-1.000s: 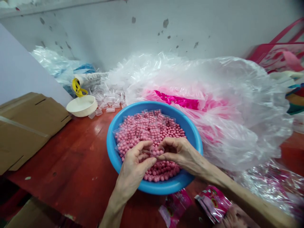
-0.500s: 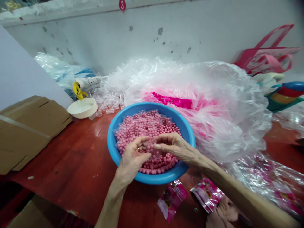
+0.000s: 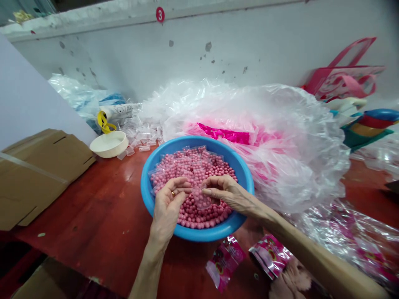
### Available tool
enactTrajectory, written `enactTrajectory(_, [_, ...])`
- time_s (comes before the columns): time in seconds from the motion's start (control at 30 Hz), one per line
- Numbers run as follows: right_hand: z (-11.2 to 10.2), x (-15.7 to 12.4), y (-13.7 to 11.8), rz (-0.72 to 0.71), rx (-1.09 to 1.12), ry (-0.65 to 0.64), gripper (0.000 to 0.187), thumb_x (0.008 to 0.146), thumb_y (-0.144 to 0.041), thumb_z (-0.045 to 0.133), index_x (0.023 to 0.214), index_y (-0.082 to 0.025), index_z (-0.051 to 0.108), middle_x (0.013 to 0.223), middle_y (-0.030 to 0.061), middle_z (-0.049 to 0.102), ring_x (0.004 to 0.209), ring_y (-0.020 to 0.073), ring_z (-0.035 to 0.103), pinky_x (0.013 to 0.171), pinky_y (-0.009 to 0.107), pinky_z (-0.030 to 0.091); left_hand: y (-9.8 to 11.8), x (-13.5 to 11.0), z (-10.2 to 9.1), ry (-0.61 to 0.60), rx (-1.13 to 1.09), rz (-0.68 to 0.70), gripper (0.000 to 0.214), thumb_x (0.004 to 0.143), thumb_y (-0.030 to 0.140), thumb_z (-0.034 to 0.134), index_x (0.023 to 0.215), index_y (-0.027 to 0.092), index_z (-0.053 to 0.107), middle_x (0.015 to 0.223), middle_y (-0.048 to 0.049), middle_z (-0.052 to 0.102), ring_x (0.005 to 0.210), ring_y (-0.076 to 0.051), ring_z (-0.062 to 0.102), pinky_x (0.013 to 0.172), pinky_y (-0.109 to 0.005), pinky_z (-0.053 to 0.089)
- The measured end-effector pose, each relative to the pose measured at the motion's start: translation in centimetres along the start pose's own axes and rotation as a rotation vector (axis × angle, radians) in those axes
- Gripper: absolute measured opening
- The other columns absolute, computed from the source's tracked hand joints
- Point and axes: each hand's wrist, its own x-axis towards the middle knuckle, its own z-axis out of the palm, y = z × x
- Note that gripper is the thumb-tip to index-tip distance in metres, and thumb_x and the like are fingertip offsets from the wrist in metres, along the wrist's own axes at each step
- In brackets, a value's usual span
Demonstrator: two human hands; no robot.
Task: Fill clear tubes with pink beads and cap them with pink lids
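Blue basin (image 3: 202, 235): it sits on the red table (image 3: 118, 224) between your forearms, its raised wall probably keeping round contents from rolling off.
Pink beads (image 3: 199, 221): loose ones lie nearest you in the basin, within easy reach of both hands.
Bead-filled packets (image 3: 183, 164): they lie on the beads toward the far left of the basin, likely so the near part stays uncovered.
Clear packet (image 3: 201, 200): this one, with pink beads showing through, is between your hands, above the basin; anything that slips should drop back inside.
Left hand (image 3: 165, 207): your thumb and curled fingers stand slightly apart at the packet's left, with nothing seen between them.
Right hand (image 3: 226, 193): your thumb and forefinger come close together at the packet's right edge; you cannot tell from this angle whether they pinch it.
Clear plastic pieces (image 3: 145, 135): they are heaped far left, beside the white dish (image 3: 109, 144), apart from the beads.
Large clear bag (image 3: 305, 137): it spreads far right, with bright pink contents (image 3: 222, 133) showing.
Pink sachets (image 3: 226, 262): two lie near you, just outside the basin, under no hand.
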Motion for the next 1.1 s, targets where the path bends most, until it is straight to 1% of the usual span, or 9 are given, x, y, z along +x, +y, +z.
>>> enactTrajectory(0.13, [0.0, 0.0, 0.5, -0.066, -0.209, 0.006, 0.015, 0.085, -0.023, 0.051, 0.074, -0.015, 0.056, 0.063, -0.0023, 0.049, 0.058, 0.0103, 0.042, 0.055, 0.024, 0.035, 0.0, 0.0, 0.0, -0.014, 0.035, 0.008, 0.020, 0.073, 0.018, 0.063, 0.092, 0.014, 0.063, 0.087, -0.0042, 0.068, 0.079, -0.014, 0.064, 0.076, -0.026, 0.049])
enactTrajectory(0.23, [0.3, -0.7, 0.7, -0.128, -0.362, -0.033, 0.017, 0.084, -0.014, 0.047, 0.068, -0.017, 0.053, 0.067, 0.0006, 0.052, 0.061, 0.0133, 0.045, 0.062, 0.029, 0.038, 0.0, 0.0, 0.0, 0.005, 0.043, 0.010, 0.020, 0.073, 0.019, 0.064, 0.092, 0.013, 0.063, 0.088, -0.0044, 0.069, 0.081, -0.014, 0.064, 0.078, -0.026, 0.049])
enactTrajectory(0.37, [1.5, -1.7, 0.4, -0.244, -0.521, -0.110, 0.020, 0.087, -0.009, 0.037, 0.090, -0.014, 0.056, 0.095, 0.0137, 0.060, 0.085, 0.0209, 0.053, 0.078, 0.037, 0.042, -0.3, -0.1, -0.2, 0.025, 0.032, 0.011, 0.018, 0.074, 0.019, 0.065, 0.091, 0.014, 0.065, 0.085, -0.0034, 0.070, 0.080, -0.013, 0.065, 0.077, -0.024, 0.049])
enactTrajectory(0.43, [2.1, -1.5, 0.2, -0.335, -0.642, -0.176, 0.023, 0.088, -0.006, 0.033, 0.093, -0.013, 0.055, 0.099, 0.0163, 0.060, 0.086, 0.0216, 0.053, 0.077, 0.037, 0.043, -0.5, -0.2, -0.3, 0.027, 0.016, 0.009, 0.018, 0.074, 0.018, 0.066, 0.092, 0.015, 0.065, 0.085, -0.0025, 0.070, 0.080, -0.013, 0.065, 0.077, -0.023, 0.049])
enactTrajectory(0.5, [2.6, -0.9, 0.2, -0.400, -0.702, -0.228, 0.022, 0.090, -0.007, 0.032, 0.087, -0.014, 0.053, 0.094, 0.0128, 0.060, 0.076, 0.0185, 0.052, 0.070, 0.033, 0.043, -0.5, -0.3, -0.3, 0.039, -0.002, 0.015, 0.018, 0.074, 0.018, 0.066, 0.092, 0.016, 0.066, 0.086, -0.0019, 0.071, 0.080, -0.012, 0.065, 0.076, -0.022, 0.050])
enactTrajectory(0.7, [2.8, 0.9, 0.2, -0.307, -0.479, -0.192, 0.019, 0.088, -0.007, 0.041, 0.075, -0.017, 0.050, 0.073, 0.0008, 0.055, 0.061, 0.0115, 0.044, 0.058, 0.026, 0.033, 0.3, -0.6, 0.0, 0.228, -0.105, 0.085, 0.013, 0.072, 0.016, 0.068, 0.085, 0.014, 0.068, 0.082, -0.0021, 0.071, 0.076, -0.012, 0.066, 0.073, -0.020, 0.051])
enactTrajectory(0.93, [1.5, 0.3, 0.0, -0.211, -0.342, -0.091, 0.016, 0.090, -0.016, 0.046, 0.083, -0.015, 0.059, 0.075, 0.0007, 0.060, 0.067, 0.0111, 0.052, 0.064, 0.024, 0.038, 0.9, -0.4, 0.2, 0.306, -0.206, 0.105, 0.012, 0.066, 0.014, 0.070, 0.078, 0.013, 0.068, 0.077, -0.0020, 0.070, 0.072, -0.012, 0.066, 0.072, -0.021, 0.052])
enactTrajectory(1.0, [1.2, 0.0, 0.0, -0.170, -0.194, -0.066, 0.014, 0.089, -0.019, 0.049, 0.085, -0.015, 0.062, 0.074, -0.0002, 0.059, 0.067, 0.0106, 0.052, 0.064, 0.023, 0.039, 0.7, -0.4, 0.2, 0.295, -0.195, 0.103, 0.012, 0.067, 0.014, 0.069, 0.079, 0.013, 0.068, 0.078, -0.0018, 0.070, 0.072, -0.012, 0.066, 0.072, -0.021, 0.052])
enactTrajectory(1.1, [1.1, -0.5, 0.1, -0.077, 0.176, 0.004, 0.014, 0.086, -0.027, 0.055, 0.085, -0.015, 0.062, 0.066, -0.0028, 0.053, 0.059, 0.0089, 0.048, 0.057, 0.022, 0.039, 0.5, -0.5, 0.1, 0.275, -0.170, 0.095, 0.012, 0.067, 0.014, 0.070, 0.079, 0.013, 0.068, 0.078, -0.0017, 0.070, 0.072, -0.012, 0.066, 0.071, -0.020, 0.052])
